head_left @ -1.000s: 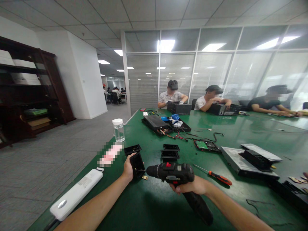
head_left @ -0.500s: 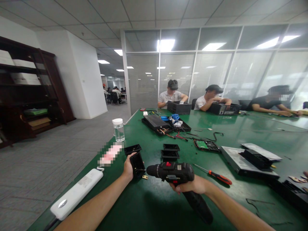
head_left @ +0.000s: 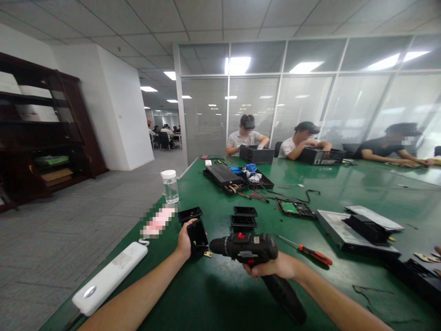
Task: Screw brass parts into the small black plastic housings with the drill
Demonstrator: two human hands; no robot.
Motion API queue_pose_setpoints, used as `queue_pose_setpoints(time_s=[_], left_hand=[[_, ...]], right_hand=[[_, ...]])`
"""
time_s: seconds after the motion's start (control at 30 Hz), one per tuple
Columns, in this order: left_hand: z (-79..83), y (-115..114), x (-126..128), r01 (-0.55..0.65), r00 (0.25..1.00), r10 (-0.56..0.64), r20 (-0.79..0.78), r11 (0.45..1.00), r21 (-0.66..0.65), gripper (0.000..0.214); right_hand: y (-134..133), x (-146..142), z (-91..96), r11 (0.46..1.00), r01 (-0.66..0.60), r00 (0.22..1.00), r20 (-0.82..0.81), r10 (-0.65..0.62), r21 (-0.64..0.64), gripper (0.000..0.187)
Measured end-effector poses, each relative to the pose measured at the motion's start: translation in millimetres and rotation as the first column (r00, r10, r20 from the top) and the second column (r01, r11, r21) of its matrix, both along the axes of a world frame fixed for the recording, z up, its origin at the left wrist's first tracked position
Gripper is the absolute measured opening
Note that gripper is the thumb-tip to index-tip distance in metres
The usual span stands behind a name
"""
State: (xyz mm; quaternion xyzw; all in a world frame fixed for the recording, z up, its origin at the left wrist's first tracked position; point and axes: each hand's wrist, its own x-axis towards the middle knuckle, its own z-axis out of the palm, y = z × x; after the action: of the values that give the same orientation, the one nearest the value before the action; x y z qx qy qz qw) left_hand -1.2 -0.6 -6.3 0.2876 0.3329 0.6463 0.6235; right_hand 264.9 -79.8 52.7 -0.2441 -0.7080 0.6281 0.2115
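Observation:
My left hand (head_left: 184,240) is closed on a small black plastic box (head_left: 198,234), tilted so that its hollow side faces right. My right hand (head_left: 268,266) wraps the grip of a black cordless drill (head_left: 246,247) with red buttons. The drill lies level, its chuck pointing left and its bit reaching to the box; the bit's tip is hard to make out. Just under the box, a small tan piece (head_left: 207,253) rests on the table. Behind my left hand sits another black box (head_left: 190,214). Two similar black boxes (head_left: 243,222) stand beyond the drill.
On the green table (head_left: 220,299), an orange-black screwdriver (head_left: 315,254) lies right of the drill. A white power strip (head_left: 110,276) and a water bottle (head_left: 170,187) line the left edge. Metal drive casings (head_left: 354,232) are at right. Several people sit across the table.
The black box has turned slightly in my left hand, and a small brassy spot now shows inside it. The drill has barely moved.

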Motion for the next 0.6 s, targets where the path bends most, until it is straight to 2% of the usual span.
queue_pose_setpoints(time_s=[0.13,0.4,0.6], left_hand=[[-1.5,1,-1,-0.004,1.0,0.004,-0.001,1.0,-0.004,0.031],[-4.4,3,-2,0.002,1.0,-0.002,0.002,1.0,-0.009,0.031],[-4.7,3,-3,0.016,1.0,-0.016,0.025,1.0,-0.017,0.031]], right_hand=[[-6,0,7.0,0.998,0.037,0.996,0.074,-0.041,0.053,0.013],[-3,-1,7.5,1.0,0.024,0.998,0.059,-0.025,0.018,0.018],[-12,-1,16.9,0.999,0.031,0.993,0.109,-0.035,0.036,0.015]])
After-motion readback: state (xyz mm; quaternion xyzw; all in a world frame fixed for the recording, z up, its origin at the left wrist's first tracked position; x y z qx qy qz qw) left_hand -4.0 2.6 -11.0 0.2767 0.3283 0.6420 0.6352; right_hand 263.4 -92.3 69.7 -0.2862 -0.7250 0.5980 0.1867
